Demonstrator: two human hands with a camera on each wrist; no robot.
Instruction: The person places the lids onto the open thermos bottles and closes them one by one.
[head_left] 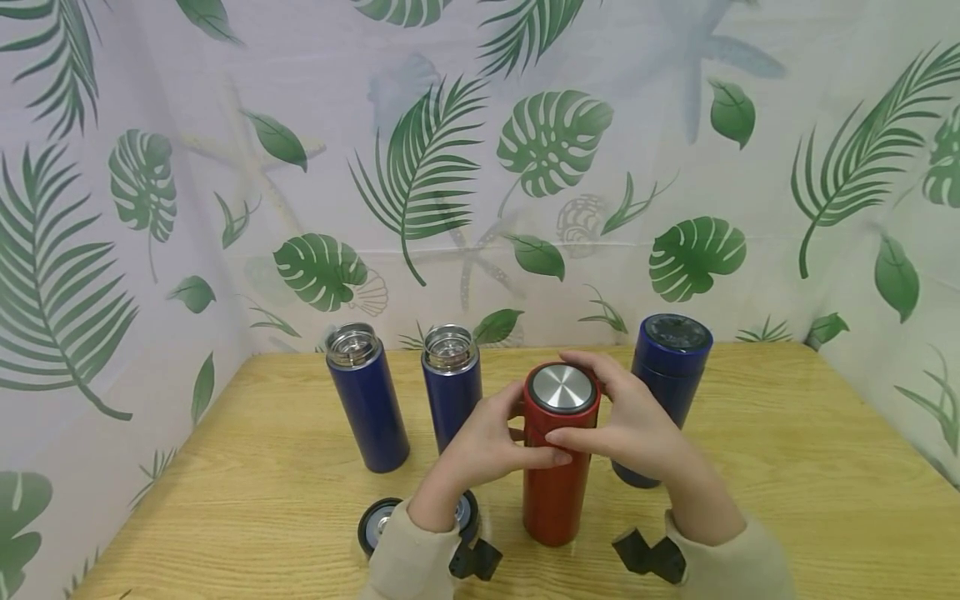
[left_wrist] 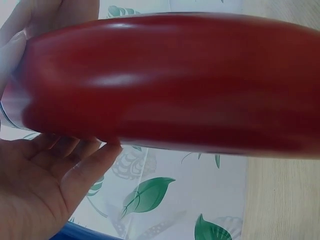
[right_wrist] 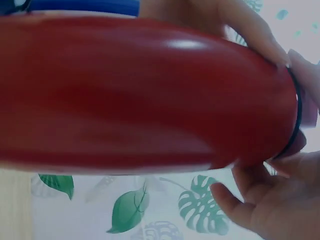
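Note:
Both hands are around an upright red thermos (head_left: 553,504) with a brushed silver disc on its lid (head_left: 562,388). My left hand (head_left: 486,440) grips its upper body from the left, thumb across the front. From the right, my right hand (head_left: 633,425) holds it slightly higher, thumb on the front and fingers around behind the lid. In the left wrist view the red body (left_wrist: 175,85) fills the middle, left hand (left_wrist: 40,185) at its side. The right wrist view shows the right hand (right_wrist: 270,200) near the dark seam at the lid.
Two blue thermoses, one at far left (head_left: 371,412) and one nearer (head_left: 452,396), stand uncapped. A lidded blue thermos (head_left: 671,367) stands behind the right hand. Two dark round lids, one left (head_left: 367,527) and one right (head_left: 470,515), lie by the left sleeve (head_left: 416,554) on the wooden table (head_left: 262,483).

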